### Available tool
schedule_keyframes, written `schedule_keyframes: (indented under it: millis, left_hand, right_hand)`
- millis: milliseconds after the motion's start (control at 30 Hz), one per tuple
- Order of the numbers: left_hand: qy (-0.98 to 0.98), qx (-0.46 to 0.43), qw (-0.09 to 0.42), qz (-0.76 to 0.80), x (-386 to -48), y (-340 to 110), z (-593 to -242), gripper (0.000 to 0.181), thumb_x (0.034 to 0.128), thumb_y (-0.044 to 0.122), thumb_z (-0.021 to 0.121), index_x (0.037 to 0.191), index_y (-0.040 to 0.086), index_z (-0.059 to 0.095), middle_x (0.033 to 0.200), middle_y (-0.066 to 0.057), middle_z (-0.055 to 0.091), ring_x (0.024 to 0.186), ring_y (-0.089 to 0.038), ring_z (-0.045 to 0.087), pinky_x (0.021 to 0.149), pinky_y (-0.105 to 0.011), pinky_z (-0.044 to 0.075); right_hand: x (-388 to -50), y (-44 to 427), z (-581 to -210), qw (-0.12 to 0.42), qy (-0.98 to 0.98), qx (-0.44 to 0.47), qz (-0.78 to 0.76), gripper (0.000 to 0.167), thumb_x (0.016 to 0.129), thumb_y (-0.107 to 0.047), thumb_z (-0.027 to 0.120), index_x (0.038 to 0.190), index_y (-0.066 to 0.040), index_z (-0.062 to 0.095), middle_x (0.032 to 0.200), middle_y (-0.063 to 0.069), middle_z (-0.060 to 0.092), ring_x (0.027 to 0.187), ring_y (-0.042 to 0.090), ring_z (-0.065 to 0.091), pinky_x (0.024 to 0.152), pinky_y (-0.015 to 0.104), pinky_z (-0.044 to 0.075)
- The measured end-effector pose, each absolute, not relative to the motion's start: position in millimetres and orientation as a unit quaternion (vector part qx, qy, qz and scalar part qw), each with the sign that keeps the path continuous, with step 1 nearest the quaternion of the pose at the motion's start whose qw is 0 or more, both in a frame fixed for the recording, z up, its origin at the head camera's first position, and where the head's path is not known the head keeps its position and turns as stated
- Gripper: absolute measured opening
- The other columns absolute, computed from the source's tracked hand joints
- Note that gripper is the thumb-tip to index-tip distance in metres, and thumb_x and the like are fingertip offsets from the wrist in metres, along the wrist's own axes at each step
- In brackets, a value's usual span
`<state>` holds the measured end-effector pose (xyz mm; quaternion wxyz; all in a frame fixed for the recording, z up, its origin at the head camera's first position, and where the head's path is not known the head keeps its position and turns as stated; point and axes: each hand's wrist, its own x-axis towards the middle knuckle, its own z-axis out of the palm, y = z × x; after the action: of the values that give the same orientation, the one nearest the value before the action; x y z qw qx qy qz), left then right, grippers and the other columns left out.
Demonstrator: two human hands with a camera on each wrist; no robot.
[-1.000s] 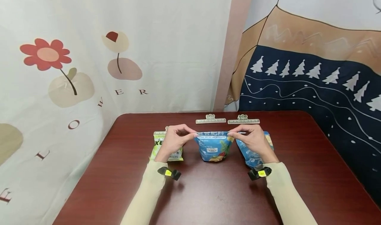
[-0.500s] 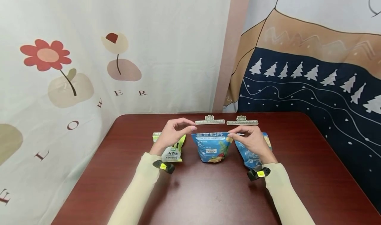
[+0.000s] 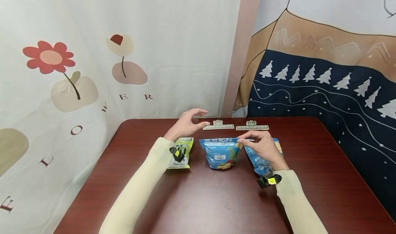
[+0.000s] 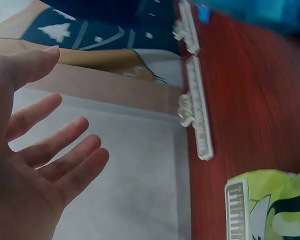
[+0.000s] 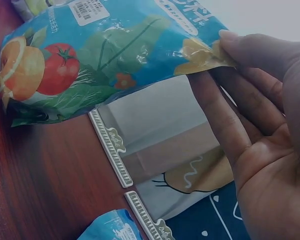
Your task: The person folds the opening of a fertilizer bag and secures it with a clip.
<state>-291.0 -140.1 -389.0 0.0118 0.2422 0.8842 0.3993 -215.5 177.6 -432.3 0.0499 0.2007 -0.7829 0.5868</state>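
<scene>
A blue bag (image 3: 220, 155) printed with fruit stands upright in the middle of the table. My right hand (image 3: 261, 146) pinches its top right corner between thumb and fingers; the right wrist view shows that corner of the blue bag (image 5: 120, 65) held. My left hand (image 3: 188, 124) is in the air near the left sealing clip (image 3: 218, 125), fingers spread and holding nothing. In the left wrist view the palm and separated fingers of the left hand (image 4: 45, 140) show. A second sealing clip (image 3: 252, 125) lies to the right of the first, at the back of the table.
Partly behind my left forearm lies a green bag (image 3: 183, 155) with a clip along its top edge. Another blue bag (image 3: 260, 162) lies on the right, partly covered by my right hand. Printed curtains hang behind the dark red table (image 3: 222, 199).
My left hand has let go of the bag's top left corner and moved up and back toward the left sealing clip. The right hand keeps its pinch in the same place.
</scene>
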Motion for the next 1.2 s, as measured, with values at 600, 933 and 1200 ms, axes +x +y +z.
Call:
schedule_keyframes:
  millis: [600,933,1200]
  left_hand:
    - [0.935,0.289,0.096,0.181,-352,-106,-419,0.072,0.0975,0.039,0.069,0.157,0.013,0.040,0.164,-0.010,0.038,0.153,-0.029,0.035,0.123,-0.048,0.034]
    - [0.939,0.305,0.120,0.104,-370,-83,-434,0.070,0.1021,0.034,0.063,0.159,0.007,0.034,0.165,-0.013,0.037,0.154,-0.029,0.034,0.125,-0.042,0.030]
    - [0.944,0.292,0.135,0.068,-376,-67,-445,0.067,0.1033,0.029,0.062,0.160,0.008,0.033,0.164,-0.014,0.039,0.152,-0.029,0.038,0.124,-0.042,0.033]
  right_hand:
    - [-217,176,-434,0.046,-0.795,0.195,0.573,0.015,0.091,-0.023,0.079,0.103,-0.013,0.081,0.103,0.006,0.078,0.096,0.012,0.068,0.078,0.027,0.059]
    - [-217,181,-434,0.045,-0.794,0.190,0.576,0.015,0.091,-0.024,0.080,0.103,-0.015,0.081,0.103,0.003,0.078,0.097,0.013,0.068,0.079,0.028,0.060]
    - [-219,179,-436,0.044,-0.786,0.205,0.581,0.014,0.092,-0.021,0.078,0.103,-0.012,0.080,0.104,0.006,0.078,0.096,0.013,0.069,0.079,0.028,0.060]
